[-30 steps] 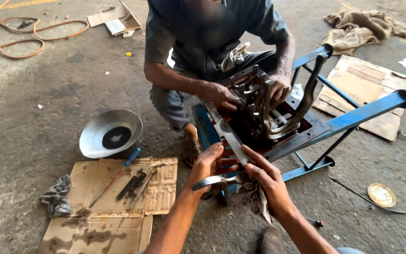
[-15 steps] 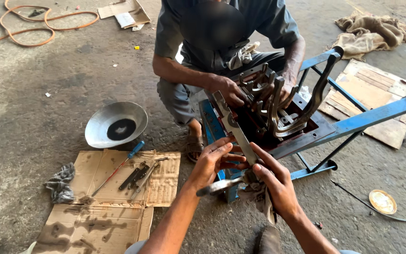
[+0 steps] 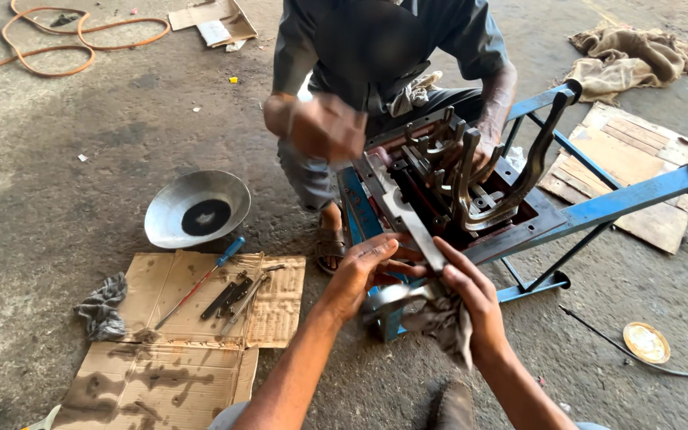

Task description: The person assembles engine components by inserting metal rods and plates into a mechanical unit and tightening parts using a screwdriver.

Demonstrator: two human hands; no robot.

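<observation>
Your left hand (image 3: pixel 357 273) and right hand (image 3: pixel 465 296) both close around the long flat grey steel bar (image 3: pixel 404 220). The right also clutches a grey rag (image 3: pixel 443 322). The bar's long axis runs up and away from both grips, over the blue steel stand (image 3: pixel 599 209). The 2 hands sit equally near.

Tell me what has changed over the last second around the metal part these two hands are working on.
The co-worker's near hand has lifted off the gear assembly and is blurred in motion; the other hand stays on it. The left hand and right hand remain at the metal part, and a grey rag now shows under the right hand. The metal bowl and the tools on the cardboard lie as before.
</observation>
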